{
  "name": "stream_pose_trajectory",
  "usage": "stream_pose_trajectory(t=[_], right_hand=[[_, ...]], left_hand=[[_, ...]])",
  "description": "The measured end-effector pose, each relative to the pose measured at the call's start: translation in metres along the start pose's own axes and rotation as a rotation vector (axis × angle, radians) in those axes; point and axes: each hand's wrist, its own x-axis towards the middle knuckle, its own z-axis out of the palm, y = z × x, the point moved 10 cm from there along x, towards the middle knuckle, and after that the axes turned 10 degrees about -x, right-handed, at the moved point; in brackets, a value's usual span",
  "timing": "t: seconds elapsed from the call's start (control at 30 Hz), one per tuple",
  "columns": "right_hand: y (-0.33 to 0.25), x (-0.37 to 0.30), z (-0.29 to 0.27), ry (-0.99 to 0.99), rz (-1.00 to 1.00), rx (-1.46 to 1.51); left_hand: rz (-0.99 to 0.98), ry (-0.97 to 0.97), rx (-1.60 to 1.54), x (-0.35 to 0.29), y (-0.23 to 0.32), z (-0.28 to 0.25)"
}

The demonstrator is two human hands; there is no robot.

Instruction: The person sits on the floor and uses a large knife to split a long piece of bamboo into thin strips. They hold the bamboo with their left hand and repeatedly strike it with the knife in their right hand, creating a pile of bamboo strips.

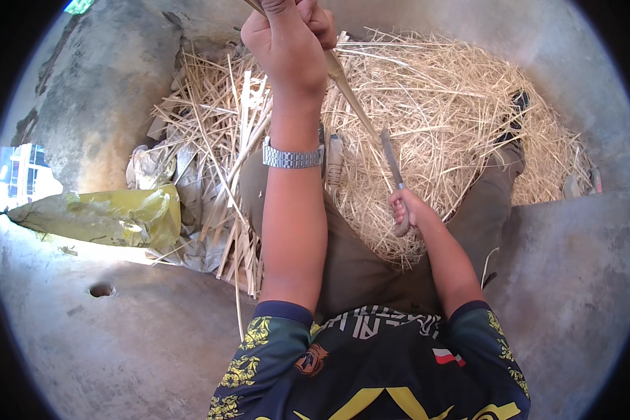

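My left hand, raised at the top of the view with a metal watch on its wrist, is closed round a long bamboo strip. The strip slants down to the right from the fist, with its lower end near the knife. Lower and to the right, my right hand grips a knife by its handle. The narrow blade points up and away, close to the strip; whether they touch I cannot tell. Part of my left fingers is hidden behind the hand.
A heap of thin bamboo shavings lies between and beyond my trousered legs. Split bamboo strips pile up at the left, next to a yellow plastic sack. Concrete walls stand around, and the left ledge has a round hole.
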Motion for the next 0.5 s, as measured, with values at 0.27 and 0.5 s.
stream_pose_trajectory(t=[0.27, 0.5], right_hand=[[-0.078, -0.082, -0.010, 0.781, -0.682, -0.695], [-0.125, -0.158, 0.029, 0.638, -1.310, -0.289]], left_hand=[[0.072, 0.008, 0.061, 0.000, -0.005, -0.008], [-0.013, 0.044, 0.107, -0.005, 0.006, 0.004]])
